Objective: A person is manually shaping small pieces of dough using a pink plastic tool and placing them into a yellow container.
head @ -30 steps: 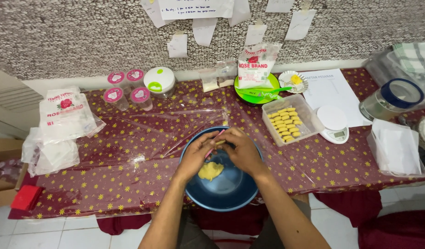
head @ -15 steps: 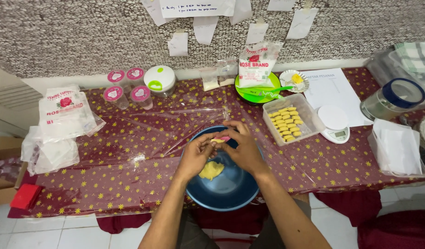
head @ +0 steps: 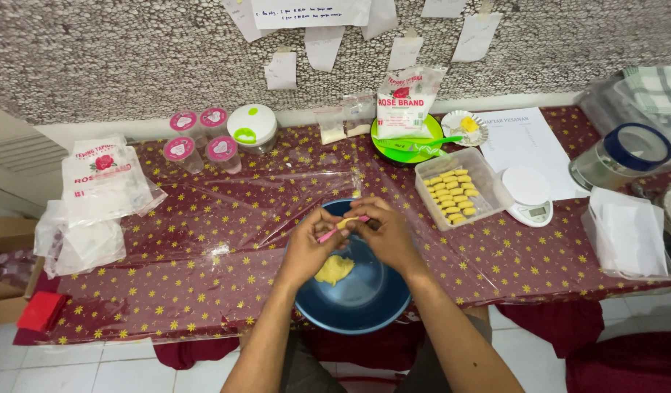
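The dough [head: 334,269], a pale yellow lump, lies in the bottom of the blue bowl [head: 364,306] at the lower centre of the frame, right at the near edge of the tabletop [head: 204,247]. Above it the two hands have drawn slightly apart since a second ago, when they were cupped close together over the bowl and hid what they held. Now a thin pink stick-like tool [head: 335,231] shows between them, with a small bit of dough at its middle. The left hand [head: 306,247] has its fingers closed on the pink tool's lower left end. The right hand [head: 383,233] pinches the other end, thumb and forefinger shut on it, and seems to press the bit of dough. So the work has gone from gathering a piece to shaping it in the air over the bowl.

To the right of centre, a clear box [head: 459,191] holds rows of small yellow shaped pieces. A white kitchen scale [head: 528,195] stands just beside it.
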